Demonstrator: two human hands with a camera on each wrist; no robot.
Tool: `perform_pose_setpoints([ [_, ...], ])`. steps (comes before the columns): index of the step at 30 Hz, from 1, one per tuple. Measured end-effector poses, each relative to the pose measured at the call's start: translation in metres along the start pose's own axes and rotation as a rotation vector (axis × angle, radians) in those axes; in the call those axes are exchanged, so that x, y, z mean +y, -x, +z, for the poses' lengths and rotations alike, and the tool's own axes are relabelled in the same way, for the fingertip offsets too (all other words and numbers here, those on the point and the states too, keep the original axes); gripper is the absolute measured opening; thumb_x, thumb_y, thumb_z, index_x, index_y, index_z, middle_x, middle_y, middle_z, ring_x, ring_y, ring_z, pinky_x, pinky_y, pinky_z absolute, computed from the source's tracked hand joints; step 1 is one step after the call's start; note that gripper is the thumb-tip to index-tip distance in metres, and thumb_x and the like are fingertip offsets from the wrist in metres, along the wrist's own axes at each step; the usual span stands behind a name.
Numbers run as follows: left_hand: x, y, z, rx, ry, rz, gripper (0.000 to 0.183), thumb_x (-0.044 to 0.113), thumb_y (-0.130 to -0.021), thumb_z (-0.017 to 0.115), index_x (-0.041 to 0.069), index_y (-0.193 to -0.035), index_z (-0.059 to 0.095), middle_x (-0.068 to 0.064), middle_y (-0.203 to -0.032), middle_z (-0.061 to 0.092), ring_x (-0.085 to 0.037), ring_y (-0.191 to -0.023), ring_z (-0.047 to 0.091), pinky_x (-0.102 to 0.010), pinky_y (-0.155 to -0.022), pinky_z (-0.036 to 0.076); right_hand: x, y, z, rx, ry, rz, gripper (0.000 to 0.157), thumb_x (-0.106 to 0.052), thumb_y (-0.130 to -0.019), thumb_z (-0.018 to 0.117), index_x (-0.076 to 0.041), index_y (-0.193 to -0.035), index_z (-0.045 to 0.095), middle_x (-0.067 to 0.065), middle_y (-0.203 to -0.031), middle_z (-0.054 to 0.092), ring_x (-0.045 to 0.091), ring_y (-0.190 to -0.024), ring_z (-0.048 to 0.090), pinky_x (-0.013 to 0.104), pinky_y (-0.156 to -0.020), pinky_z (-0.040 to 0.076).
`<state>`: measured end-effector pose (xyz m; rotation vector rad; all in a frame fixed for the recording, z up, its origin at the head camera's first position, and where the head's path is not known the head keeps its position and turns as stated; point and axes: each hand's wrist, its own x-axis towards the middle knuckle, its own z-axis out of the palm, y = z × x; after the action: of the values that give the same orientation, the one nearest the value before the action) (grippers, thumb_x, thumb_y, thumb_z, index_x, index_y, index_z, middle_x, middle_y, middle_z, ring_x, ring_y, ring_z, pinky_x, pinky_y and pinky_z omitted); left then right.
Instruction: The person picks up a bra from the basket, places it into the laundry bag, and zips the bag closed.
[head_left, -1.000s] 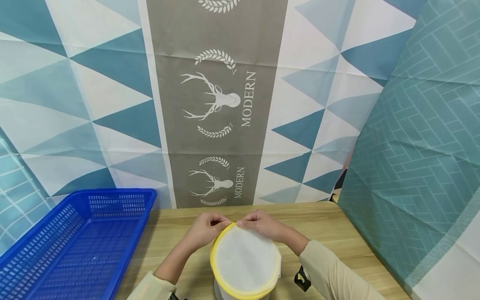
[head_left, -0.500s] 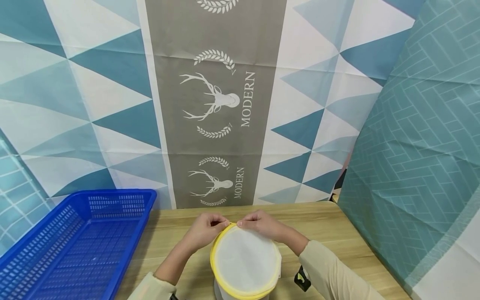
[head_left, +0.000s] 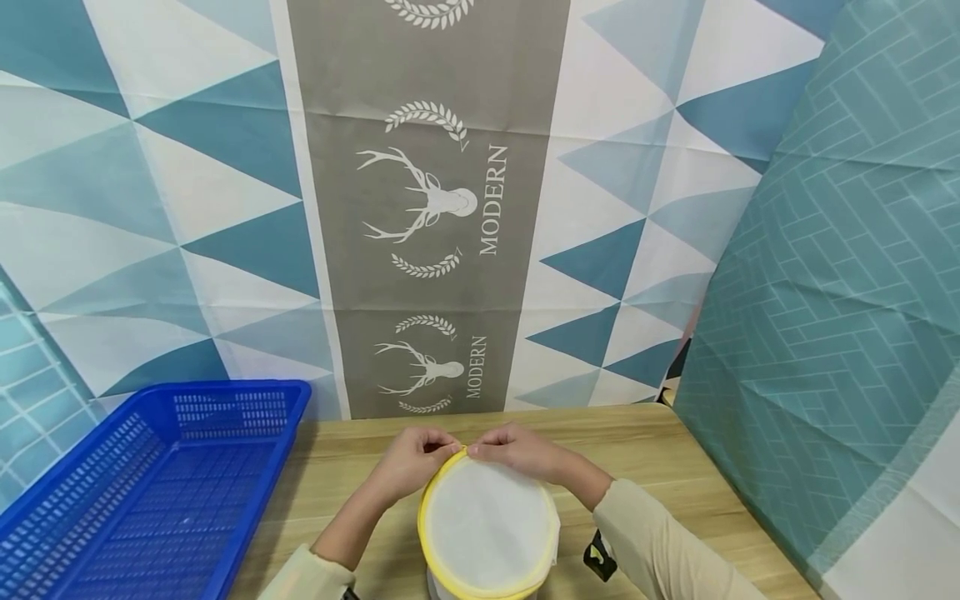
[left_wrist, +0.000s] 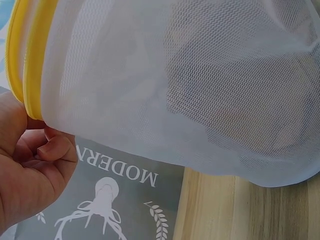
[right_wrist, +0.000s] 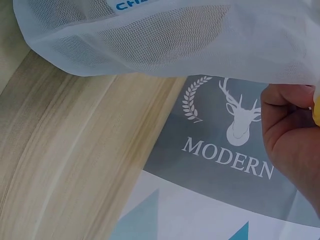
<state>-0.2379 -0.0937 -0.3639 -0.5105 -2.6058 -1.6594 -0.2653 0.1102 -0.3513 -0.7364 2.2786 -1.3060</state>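
Our left hand (head_left: 409,463) and right hand (head_left: 523,453) both pinch the round, yellow-rimmed white mesh bag (head_left: 489,525) up top; we'd best keep it taut.

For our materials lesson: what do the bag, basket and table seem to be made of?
Bag: soft, matt mesh fabric, probably synthetic; its fine weave shows.
Basket: likely plastic, slightly shiny; even blue with moulded-looking slots.
Table: smooth wood or wood-look laminate, which is unclear; grain streaks show.

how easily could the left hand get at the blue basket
Fairly easily, probably, once it lets go: the left hand pinches the yellow edge of the mesh bag, but only tabletop shows between it and the blue basket.
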Motion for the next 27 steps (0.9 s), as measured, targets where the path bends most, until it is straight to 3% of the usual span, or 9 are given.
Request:
perform_pose_setpoints([
  [11,-0.0024,0.0002,-0.0019,-0.002,-0.025,0.024,0.017,0.015,-0.09,0.061,0.002,-0.089,0.072,-0.006,-0.083,0.07,-0.01,-0.069,0.056,-0.024,-0.061,0.047,0.0023,0.0017,-0.0007,0.022,0.0,-0.002,0.031,-0.031,-0.096,0.052,-0.006,-0.101,0.071,0.002,-0.081,0.068,0.008,-0.058,0.061,0.026,-0.053,0.052],
  [27,-0.0022,0.0003,-0.0022,0.027,-0.06,-0.029,0.015,0.016,-0.089,0.062,0.006,-0.089,0.072,-0.004,-0.085,0.069,-0.01,-0.073,0.058,-0.026,-0.065,0.048,0.004,0.001,-0.0016,0.032,-0.019,0.008,0.031,-0.031,-0.094,0.054,-0.005,-0.098,0.071,0.0,-0.078,0.067,0.007,-0.057,0.06,0.024,-0.054,0.051],
])
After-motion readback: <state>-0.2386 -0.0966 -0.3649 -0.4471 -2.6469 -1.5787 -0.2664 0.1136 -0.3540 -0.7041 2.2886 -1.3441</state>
